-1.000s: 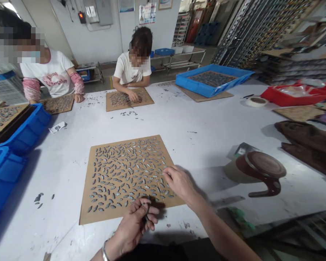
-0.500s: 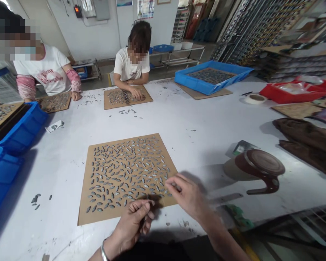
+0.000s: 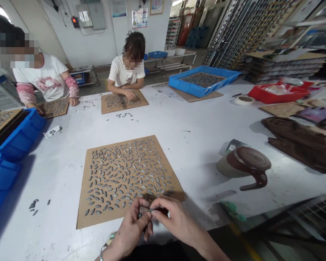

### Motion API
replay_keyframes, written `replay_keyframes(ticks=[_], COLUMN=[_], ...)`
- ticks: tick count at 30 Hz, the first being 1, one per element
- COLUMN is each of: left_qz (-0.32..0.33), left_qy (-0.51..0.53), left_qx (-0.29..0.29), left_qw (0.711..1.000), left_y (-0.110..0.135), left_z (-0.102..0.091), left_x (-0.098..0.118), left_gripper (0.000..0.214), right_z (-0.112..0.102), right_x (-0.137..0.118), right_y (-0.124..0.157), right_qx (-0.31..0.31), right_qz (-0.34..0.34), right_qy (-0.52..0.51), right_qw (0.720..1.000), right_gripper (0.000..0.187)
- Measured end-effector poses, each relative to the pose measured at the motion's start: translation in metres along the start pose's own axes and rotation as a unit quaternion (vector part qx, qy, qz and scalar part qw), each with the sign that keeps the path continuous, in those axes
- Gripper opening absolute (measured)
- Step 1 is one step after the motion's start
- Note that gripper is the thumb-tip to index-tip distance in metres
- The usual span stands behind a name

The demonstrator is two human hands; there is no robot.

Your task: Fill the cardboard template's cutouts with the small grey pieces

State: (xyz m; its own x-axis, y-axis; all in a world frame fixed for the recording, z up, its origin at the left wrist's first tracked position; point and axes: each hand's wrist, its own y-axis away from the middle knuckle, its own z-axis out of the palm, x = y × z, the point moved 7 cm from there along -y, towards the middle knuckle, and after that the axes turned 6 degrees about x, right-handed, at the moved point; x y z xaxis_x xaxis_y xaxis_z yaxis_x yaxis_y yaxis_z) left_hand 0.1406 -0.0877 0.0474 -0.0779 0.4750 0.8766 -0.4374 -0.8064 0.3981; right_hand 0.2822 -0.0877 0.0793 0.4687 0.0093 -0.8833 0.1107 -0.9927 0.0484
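Observation:
A brown cardboard sheet (image 3: 83,215) lies on the white table in front of me, covered with several small grey leaf-shaped pieces (image 3: 119,170). My left hand (image 3: 132,230) and my right hand (image 3: 175,219) meet just below the sheet's near edge. Both pinch with thumb and fingertips on one small grey piece (image 3: 147,211) held between them. A bracelet shows on my left wrist.
A lidded brown-and-cream mug (image 3: 244,165) stands to the right. Blue bins (image 3: 19,139) sit at the left, a blue tray (image 3: 203,79) and a red tray (image 3: 279,92) at the back. Two people across the table work on their own sheets. Dark cloth (image 3: 299,139) lies right.
My right hand left the sheet's right part and came back to my left hand; both now pinch together. The camera view shifted a little.

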Motion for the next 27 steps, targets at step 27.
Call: replay_keyframes(ticks=[27], left_qz=[-0.073], left_qy=[0.130], left_qx=[0.060], left_qw=[0.987], left_y=[-0.011], left_z=[-0.009], left_x=[-0.011], left_gripper=[0.051], right_z=[-0.079], right_x=[0.034], right_y=[-0.061], right_qx=[0.186], right_qz=[-0.004], right_qy=[0.116], right_qw=[0.976], right_gripper=[0.022])
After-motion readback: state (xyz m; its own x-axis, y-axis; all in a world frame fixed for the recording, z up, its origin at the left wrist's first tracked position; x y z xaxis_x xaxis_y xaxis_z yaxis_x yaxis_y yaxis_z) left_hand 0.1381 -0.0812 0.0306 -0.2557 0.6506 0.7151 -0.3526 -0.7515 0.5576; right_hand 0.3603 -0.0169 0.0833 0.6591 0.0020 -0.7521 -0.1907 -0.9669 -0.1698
